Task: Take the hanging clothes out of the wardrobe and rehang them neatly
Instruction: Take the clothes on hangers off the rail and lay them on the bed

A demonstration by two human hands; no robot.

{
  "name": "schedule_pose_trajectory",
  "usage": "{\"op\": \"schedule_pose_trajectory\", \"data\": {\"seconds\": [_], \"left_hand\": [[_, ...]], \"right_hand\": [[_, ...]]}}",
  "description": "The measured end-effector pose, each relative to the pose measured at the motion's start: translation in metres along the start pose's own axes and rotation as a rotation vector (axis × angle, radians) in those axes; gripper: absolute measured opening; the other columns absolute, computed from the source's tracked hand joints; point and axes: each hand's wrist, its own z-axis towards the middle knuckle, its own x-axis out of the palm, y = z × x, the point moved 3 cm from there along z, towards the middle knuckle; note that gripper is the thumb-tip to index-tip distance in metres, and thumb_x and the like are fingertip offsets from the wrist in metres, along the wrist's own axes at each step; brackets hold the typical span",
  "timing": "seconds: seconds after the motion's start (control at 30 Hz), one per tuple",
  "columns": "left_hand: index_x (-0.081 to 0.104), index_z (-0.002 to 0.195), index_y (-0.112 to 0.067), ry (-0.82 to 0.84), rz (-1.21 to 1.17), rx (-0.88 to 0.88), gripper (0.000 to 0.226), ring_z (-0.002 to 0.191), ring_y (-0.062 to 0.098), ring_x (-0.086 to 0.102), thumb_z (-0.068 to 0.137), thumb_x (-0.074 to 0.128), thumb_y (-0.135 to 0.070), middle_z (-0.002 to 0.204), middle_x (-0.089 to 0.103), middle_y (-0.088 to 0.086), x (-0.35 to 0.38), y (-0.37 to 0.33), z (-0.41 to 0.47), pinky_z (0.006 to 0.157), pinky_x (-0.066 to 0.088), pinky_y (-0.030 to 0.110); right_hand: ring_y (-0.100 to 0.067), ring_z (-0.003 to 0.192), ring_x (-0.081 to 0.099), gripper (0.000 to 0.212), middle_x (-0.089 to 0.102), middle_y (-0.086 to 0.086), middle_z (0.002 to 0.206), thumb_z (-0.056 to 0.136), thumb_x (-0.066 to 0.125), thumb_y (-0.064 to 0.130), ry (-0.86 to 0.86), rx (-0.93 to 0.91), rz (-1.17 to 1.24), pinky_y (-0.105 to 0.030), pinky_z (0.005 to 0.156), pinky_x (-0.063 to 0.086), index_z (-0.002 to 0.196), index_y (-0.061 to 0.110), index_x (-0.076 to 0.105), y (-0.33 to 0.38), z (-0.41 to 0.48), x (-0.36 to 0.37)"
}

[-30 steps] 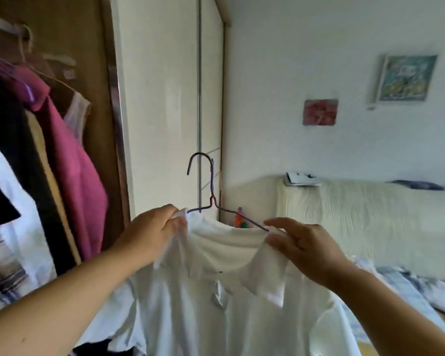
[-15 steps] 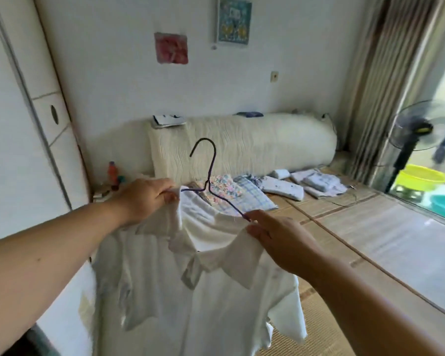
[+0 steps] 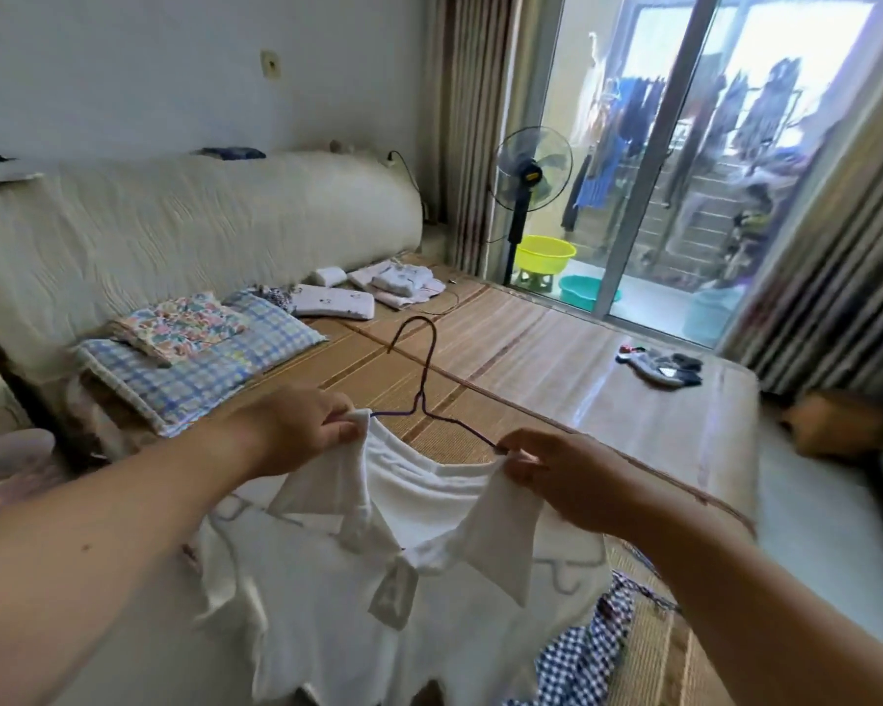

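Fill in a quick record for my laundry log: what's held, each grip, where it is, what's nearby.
item: white collared shirt on a wire hanger
left grip: pinches the collar at one hanger end
right grip: pinches the collar at the other end
position: held up over the woven mat
nearby: checked garment lying below the shirt

Left hand (image 3: pixel 297 430): pinches one end of the collar of a white shirt (image 3: pixel 358 603). Right hand (image 3: pixel 556 476): pinches the other end, at the tip of a purple wire hanger (image 3: pixel 425 379) whose hook stands up between the two hands. The shirt hangs below both hands. Beyond the left hand: checked pillow (image 3: pixel 184 374) on a woven mat (image 3: pixel 531 359). Beyond the right hand: standing fan (image 3: pixel 528 170), yellow basin (image 3: pixel 544 254). Under the right forearm: blue checked cloth (image 3: pixel 582 654).
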Motion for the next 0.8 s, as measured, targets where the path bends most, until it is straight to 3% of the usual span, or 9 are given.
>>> {"op": "schedule_pose_trajectory", "data": {"seconds": [0.1, 0.23, 0.33, 0.5, 0.6, 0.8], "left_hand": [[0.06, 0.088, -0.025, 0.083, -0.005, 0.014, 0.026, 0.087, 0.018, 0.058, 0.093, 0.049, -0.048, 0.088, 0.064, -0.003, 0.036, -0.072, 0.024, 0.073, 0.042, 0.031], [0.05, 0.071, -0.024, 0.146, -0.086, 0.053, 0.029, 0.077, 0.016, 0.055, 0.093, 0.051, -0.044, 0.074, 0.055, -0.008, 0.075, -0.152, 0.05, 0.062, 0.036, 0.029], [0.046, 0.068, -0.024, 0.167, -0.124, 0.081, 0.032, 0.073, 0.015, 0.054, 0.094, 0.05, -0.043, 0.072, 0.055, -0.007, 0.097, -0.192, 0.071, 0.062, 0.037, 0.029], [0.061, 0.091, -0.018, 0.183, -0.213, 0.115, 0.016, 0.083, 0.02, 0.059, 0.095, 0.049, -0.028, 0.088, 0.063, -0.001, 0.138, -0.226, 0.11, 0.074, 0.048, 0.036], [0.063, 0.098, -0.014, 0.205, -0.221, 0.103, 0.016, 0.083, 0.021, 0.057, 0.092, 0.048, -0.016, 0.094, 0.062, 0.005, 0.17, -0.234, 0.133, 0.076, 0.046, 0.039], [0.056, 0.107, -0.042, 0.332, -0.184, 0.115, 0.035, 0.085, 0.018, 0.051, 0.089, 0.037, -0.02, 0.088, 0.048, -0.007, 0.244, -0.221, 0.194, 0.076, 0.041, 0.034]], "right_hand": [[-0.013, 0.078, 0.051, 0.024, 0.059, 0.005, 0.1, 0.095, 0.048, 0.039, 0.023, 0.103, -0.046, -0.02, 0.069, 0.038, 0.117, 0.043, 0.058, -0.058, -0.045, -0.027], [-0.012, 0.079, 0.052, 0.024, 0.057, 0.006, 0.097, 0.095, 0.048, 0.042, 0.028, 0.224, -0.058, -0.019, 0.062, 0.036, 0.116, 0.044, 0.059, -0.126, -0.092, -0.054], [-0.017, 0.09, 0.057, 0.024, 0.063, 0.0, 0.106, 0.096, 0.047, 0.04, -0.004, 0.274, -0.039, -0.021, 0.072, 0.041, 0.117, 0.041, 0.059, -0.165, -0.118, -0.063], [-0.021, 0.101, 0.06, 0.027, 0.065, -0.002, 0.116, 0.096, 0.046, 0.039, -0.097, 0.373, 0.036, -0.025, 0.078, 0.042, 0.122, 0.044, 0.055, -0.223, -0.134, -0.047], [-0.022, 0.102, 0.06, 0.03, 0.064, -0.001, 0.118, 0.097, 0.045, 0.037, -0.091, 0.446, 0.038, -0.031, 0.084, 0.048, 0.126, 0.042, 0.052, -0.255, -0.128, -0.024], [-0.022, 0.102, 0.057, 0.055, 0.058, 0.0, 0.119, 0.092, 0.041, 0.008, -0.061, 0.575, 0.092, -0.032, 0.087, 0.049, 0.134, 0.044, 0.042, -0.315, -0.087, 0.02]]}}
